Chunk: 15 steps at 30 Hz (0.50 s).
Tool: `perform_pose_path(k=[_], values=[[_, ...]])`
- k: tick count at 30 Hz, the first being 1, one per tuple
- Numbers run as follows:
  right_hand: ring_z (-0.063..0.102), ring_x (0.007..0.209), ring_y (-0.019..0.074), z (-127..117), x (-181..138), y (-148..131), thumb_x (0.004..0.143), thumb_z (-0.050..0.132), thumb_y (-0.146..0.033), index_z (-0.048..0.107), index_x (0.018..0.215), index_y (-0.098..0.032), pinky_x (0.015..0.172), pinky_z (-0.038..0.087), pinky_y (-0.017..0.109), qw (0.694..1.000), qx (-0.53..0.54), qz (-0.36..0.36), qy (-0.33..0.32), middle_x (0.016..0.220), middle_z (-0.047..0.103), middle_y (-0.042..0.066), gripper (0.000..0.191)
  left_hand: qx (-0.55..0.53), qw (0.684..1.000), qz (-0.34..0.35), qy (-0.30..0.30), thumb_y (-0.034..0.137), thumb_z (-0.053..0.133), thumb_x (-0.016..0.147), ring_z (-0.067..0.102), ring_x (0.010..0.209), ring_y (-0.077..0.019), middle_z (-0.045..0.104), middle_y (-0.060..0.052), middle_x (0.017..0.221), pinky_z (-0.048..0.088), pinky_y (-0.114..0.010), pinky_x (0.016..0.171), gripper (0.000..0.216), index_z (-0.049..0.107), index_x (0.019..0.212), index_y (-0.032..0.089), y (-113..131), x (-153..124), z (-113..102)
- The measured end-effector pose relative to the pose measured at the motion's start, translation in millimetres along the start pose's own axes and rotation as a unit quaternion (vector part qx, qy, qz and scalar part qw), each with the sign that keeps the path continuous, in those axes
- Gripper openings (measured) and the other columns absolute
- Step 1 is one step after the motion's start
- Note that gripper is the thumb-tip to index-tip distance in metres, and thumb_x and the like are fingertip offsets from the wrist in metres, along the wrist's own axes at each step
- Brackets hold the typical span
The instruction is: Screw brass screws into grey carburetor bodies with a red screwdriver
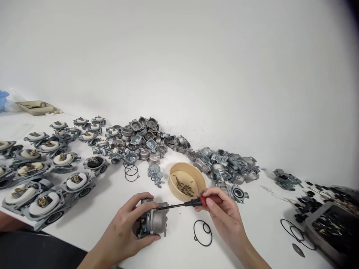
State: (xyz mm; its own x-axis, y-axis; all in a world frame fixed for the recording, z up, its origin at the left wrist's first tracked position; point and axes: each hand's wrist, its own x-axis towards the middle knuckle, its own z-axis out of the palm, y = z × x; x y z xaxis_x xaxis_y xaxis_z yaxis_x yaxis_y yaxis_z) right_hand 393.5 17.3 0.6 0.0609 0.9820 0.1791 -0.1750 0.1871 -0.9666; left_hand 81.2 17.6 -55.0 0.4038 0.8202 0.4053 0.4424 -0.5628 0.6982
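Note:
My left hand [127, 224] is wrapped round a grey metal carburetor [153, 222] and holds it on its side just above the white table [260, 220]. My right hand [221, 215] grips a screwdriver [196, 203] with a red and black handle. Its black shaft runs left and its tip meets the top edge of the carburetor. A round tan bowl [175, 186] with several small brass screws stands just behind the screwdriver. Black rubber O-rings [203, 232] lie on the table between my hands.
Rows of carburetor bodies with white floats [45, 164] fill the left. Heaps of metal bowls and parts [143, 138] and more carburetors [227, 166] line the back wall. At right, a grey tray of black parts [332, 224], loose O-rings [294, 231]. A beige tray [36, 107] sits far left.

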Motion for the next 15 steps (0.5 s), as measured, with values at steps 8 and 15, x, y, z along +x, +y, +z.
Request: perform_pose_path(k=[8,15], values=[[0.074,0.086,0.0212,-2.8,-4.9,-4.3,0.097,0.08,-0.048,0.078,0.105,-0.026,0.08,0.064,0.034,0.996,-0.066,-0.062,-0.023,0.107,0.072,0.008,0.024,-0.011,1.0,-0.005,-0.003,0.03,0.082,0.094,0.07,0.128,-0.0321,0.055,-0.01,0.154,0.067,-0.044,0.101,0.058,0.058,0.146,0.041,-0.7,0.0,-0.2],[0.076,0.084,0.0225,0.3,-7.4,-6.6,0.099,0.078,-0.049,0.079,0.106,-0.024,0.08,0.064,0.035,0.991,-0.102,-0.081,-0.029,0.108,0.075,0.01,0.025,-0.019,1.0,-0.018,-0.007,0.03,0.081,0.095,0.071,0.125,-0.0312,0.053,-0.011,0.156,0.068,-0.028,0.075,0.057,0.059,0.146,0.039,0.0,-0.5,-1.0]])
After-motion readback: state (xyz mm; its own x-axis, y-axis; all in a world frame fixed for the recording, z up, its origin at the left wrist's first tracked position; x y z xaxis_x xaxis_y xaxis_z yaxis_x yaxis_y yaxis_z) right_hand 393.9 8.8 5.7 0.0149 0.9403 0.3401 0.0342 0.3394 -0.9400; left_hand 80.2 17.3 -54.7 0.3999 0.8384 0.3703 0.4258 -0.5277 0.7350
